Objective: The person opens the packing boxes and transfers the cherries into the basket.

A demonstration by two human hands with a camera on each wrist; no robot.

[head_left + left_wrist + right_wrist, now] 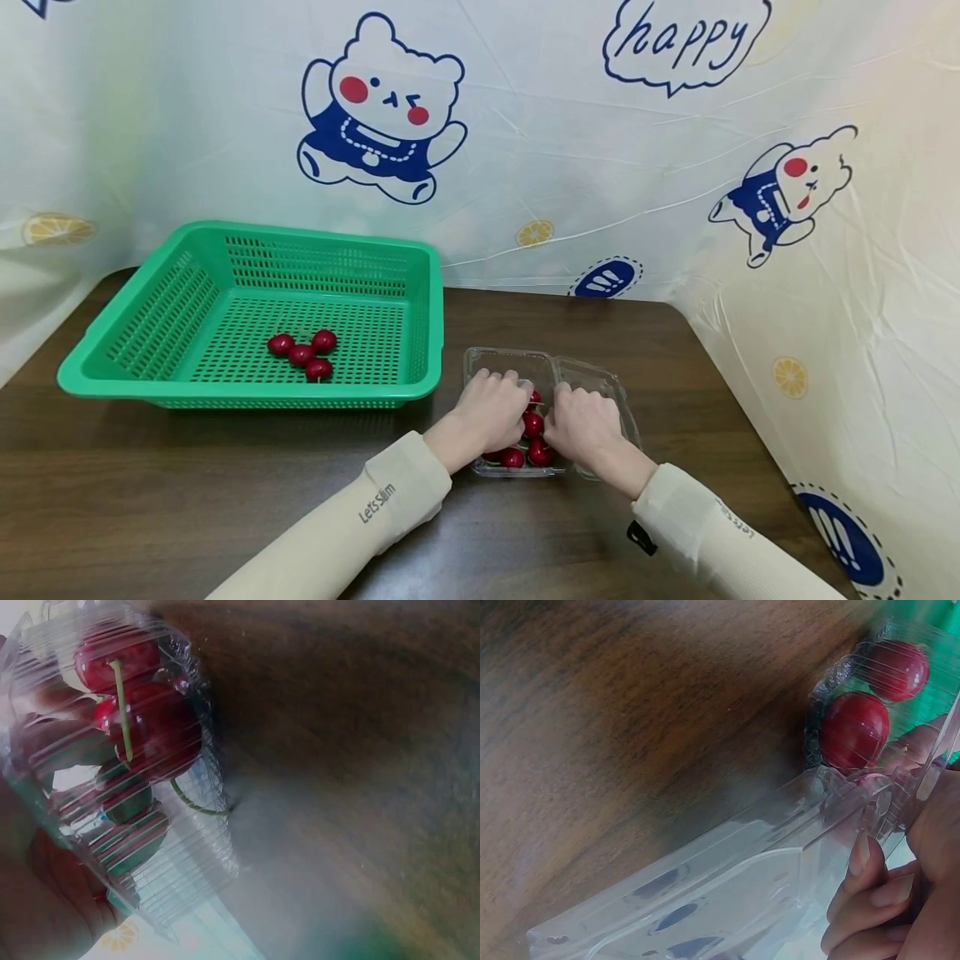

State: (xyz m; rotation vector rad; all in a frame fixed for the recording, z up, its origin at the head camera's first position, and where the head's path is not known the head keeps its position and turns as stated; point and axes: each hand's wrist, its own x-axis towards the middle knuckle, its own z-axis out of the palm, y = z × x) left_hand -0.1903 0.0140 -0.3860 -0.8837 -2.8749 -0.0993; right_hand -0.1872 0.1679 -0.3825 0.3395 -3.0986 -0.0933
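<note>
While your left grip [489, 410] sits in the clear box [517, 472] among cherries [533, 425], fingers curled, cannot tell whether it pinches one. Your right grip [587, 423] holds the box's hinge edge. Lid [697, 907] spreads open to your right. Box rests on the surface [525, 542]; four more cherries [302, 355] cluster in the green basket [255, 390], off to your left.

It's a dark brown, wood-grained table [300, 483] over there, with a soft sheen toward its front. A big green plastic basket [255, 389] sits on the left, close to the back edge. Near it, to the right, rests a clear plastic box [517, 472], its hinged lid [596, 374] spread open rightward.
</note>
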